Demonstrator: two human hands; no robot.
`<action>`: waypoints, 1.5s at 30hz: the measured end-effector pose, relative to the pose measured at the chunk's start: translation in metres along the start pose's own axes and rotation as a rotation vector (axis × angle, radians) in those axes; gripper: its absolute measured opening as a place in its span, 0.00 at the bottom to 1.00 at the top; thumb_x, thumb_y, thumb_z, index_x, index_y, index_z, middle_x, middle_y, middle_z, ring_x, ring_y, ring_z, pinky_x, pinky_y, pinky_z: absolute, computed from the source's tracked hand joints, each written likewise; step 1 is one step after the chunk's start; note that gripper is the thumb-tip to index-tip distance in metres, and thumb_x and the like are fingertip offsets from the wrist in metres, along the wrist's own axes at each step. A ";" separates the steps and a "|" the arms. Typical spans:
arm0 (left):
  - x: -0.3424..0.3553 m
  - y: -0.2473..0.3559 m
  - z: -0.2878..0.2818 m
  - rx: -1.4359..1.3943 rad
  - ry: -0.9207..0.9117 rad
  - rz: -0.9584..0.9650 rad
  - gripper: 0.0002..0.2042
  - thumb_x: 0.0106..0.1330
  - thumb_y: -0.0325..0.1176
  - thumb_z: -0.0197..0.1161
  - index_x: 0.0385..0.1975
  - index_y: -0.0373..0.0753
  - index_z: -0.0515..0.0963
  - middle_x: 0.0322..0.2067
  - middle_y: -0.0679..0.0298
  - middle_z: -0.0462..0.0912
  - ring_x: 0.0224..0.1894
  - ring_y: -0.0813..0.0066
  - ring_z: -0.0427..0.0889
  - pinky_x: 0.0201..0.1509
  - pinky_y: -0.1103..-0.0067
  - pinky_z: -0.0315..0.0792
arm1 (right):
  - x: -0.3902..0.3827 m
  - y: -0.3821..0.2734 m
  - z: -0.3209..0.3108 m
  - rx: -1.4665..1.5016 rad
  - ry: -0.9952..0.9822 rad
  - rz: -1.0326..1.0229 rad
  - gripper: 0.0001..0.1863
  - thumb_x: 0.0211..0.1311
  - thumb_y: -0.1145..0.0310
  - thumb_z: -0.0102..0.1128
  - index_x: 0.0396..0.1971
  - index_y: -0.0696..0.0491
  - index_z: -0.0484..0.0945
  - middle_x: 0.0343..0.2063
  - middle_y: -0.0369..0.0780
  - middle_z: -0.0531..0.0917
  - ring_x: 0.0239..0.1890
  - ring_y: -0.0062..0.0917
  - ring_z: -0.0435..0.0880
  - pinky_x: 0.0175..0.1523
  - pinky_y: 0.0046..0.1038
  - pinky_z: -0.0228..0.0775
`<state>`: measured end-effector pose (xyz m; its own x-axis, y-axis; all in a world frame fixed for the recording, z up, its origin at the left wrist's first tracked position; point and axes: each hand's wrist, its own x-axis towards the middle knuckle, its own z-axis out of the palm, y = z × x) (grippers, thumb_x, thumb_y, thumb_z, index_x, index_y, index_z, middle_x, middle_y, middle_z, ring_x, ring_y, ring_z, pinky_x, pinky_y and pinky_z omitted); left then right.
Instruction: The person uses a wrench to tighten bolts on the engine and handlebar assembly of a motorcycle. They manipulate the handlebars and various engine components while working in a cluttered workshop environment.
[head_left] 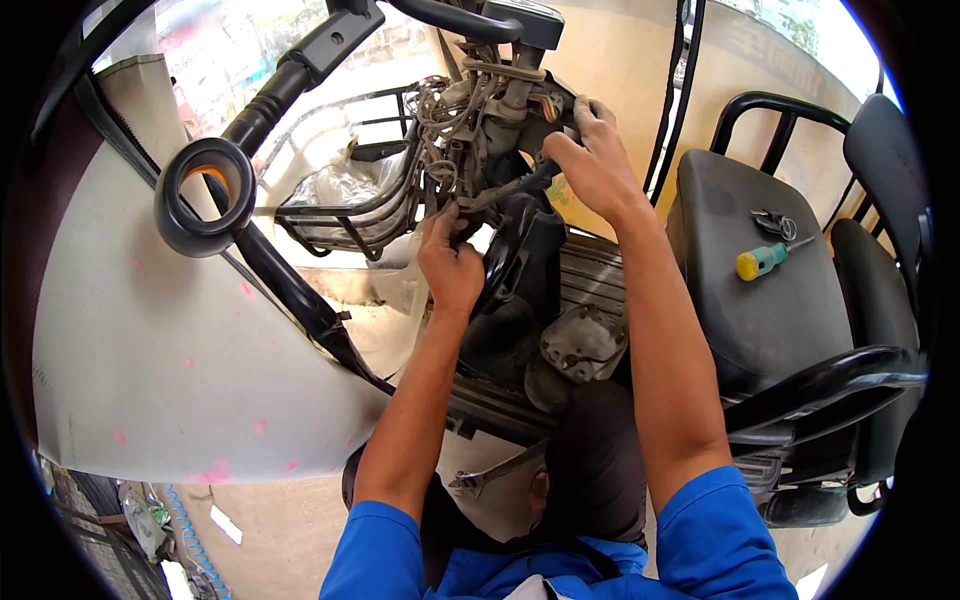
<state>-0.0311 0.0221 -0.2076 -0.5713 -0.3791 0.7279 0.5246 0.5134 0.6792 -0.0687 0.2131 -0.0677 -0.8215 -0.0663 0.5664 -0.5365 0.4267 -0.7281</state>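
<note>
In front of me a dusty tangle of wires hangs around the steering column of a small vehicle. A dark, thick cable or sleeve runs slantwise between my hands. My right hand is closed around its upper right end, thumb and fingers bent. Lower left, my left hand is closed with its fingertips pressed against the lower wires; what it pinches is hidden. Just below stands a black column cover. A rounded, dirty plastic cover rests on the footboard near my knee.
At right, a screwdriver and a key set lie on the dark seat. A black wire basket holds clear plastic at the front. A pale sheet and black frame tube border the left side.
</note>
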 end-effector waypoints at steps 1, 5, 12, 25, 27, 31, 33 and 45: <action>0.000 -0.002 0.000 -0.009 0.000 0.002 0.26 0.47 0.12 0.47 0.49 0.26 0.78 0.45 0.52 0.79 0.43 0.60 0.83 0.52 0.73 0.78 | 0.000 0.000 0.000 0.004 0.000 -0.006 0.47 0.51 0.58 0.55 0.65 0.76 0.54 0.66 0.59 0.57 0.59 0.46 0.75 0.63 0.33 0.66; -0.002 -0.007 0.004 -0.060 0.008 -0.002 0.26 0.48 0.11 0.46 0.51 0.26 0.78 0.46 0.54 0.79 0.45 0.63 0.83 0.53 0.75 0.77 | -0.002 -0.007 -0.004 0.005 -0.014 0.015 0.48 0.50 0.59 0.55 0.66 0.76 0.54 0.66 0.58 0.57 0.58 0.43 0.76 0.62 0.32 0.67; -0.002 -0.015 0.005 -0.131 0.002 0.019 0.29 0.47 0.09 0.46 0.53 0.26 0.78 0.50 0.51 0.79 0.50 0.60 0.83 0.57 0.75 0.77 | -0.001 -0.004 -0.004 0.001 -0.012 -0.009 0.48 0.49 0.59 0.55 0.65 0.76 0.55 0.66 0.58 0.57 0.60 0.45 0.73 0.64 0.31 0.65; 0.002 -0.011 0.005 -0.225 0.045 -0.060 0.21 0.55 0.13 0.49 0.50 0.24 0.79 0.49 0.53 0.79 0.50 0.63 0.82 0.55 0.75 0.77 | 0.001 -0.002 -0.006 0.014 -0.029 -0.027 0.47 0.50 0.59 0.57 0.65 0.76 0.56 0.65 0.56 0.60 0.62 0.43 0.69 0.65 0.31 0.62; 0.003 -0.014 0.006 -0.221 0.068 -0.069 0.18 0.59 0.15 0.52 0.49 0.25 0.79 0.49 0.53 0.80 0.49 0.65 0.82 0.54 0.76 0.77 | 0.002 0.000 -0.006 0.040 -0.034 -0.037 0.47 0.50 0.58 0.57 0.65 0.76 0.56 0.65 0.56 0.60 0.62 0.43 0.69 0.65 0.31 0.62; 0.007 -0.012 0.010 -0.501 0.161 -0.325 0.12 0.64 0.22 0.57 0.45 0.26 0.82 0.46 0.57 0.82 0.45 0.71 0.82 0.48 0.78 0.77 | 0.004 0.004 -0.007 0.027 -0.047 -0.030 0.47 0.50 0.58 0.57 0.65 0.76 0.56 0.66 0.57 0.60 0.63 0.43 0.69 0.65 0.31 0.61; 0.010 -0.013 0.012 -0.592 0.192 -0.505 0.12 0.67 0.26 0.60 0.46 0.27 0.81 0.43 0.60 0.83 0.44 0.75 0.81 0.44 0.79 0.76 | 0.005 0.006 -0.006 0.013 -0.049 -0.037 0.47 0.50 0.58 0.57 0.65 0.76 0.56 0.66 0.57 0.60 0.63 0.43 0.69 0.66 0.31 0.61; 0.031 0.000 0.018 -0.785 0.133 -0.879 0.20 0.70 0.38 0.62 0.55 0.31 0.76 0.52 0.59 0.81 0.52 0.70 0.77 0.59 0.75 0.66 | 0.003 0.004 -0.006 0.029 -0.043 -0.032 0.46 0.50 0.58 0.56 0.65 0.75 0.57 0.66 0.57 0.59 0.63 0.42 0.68 0.66 0.29 0.60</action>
<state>-0.0601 0.0247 -0.1870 -0.8830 -0.4672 -0.0448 0.2552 -0.5581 0.7895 -0.0721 0.2205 -0.0667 -0.8108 -0.1191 0.5731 -0.5679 0.3972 -0.7209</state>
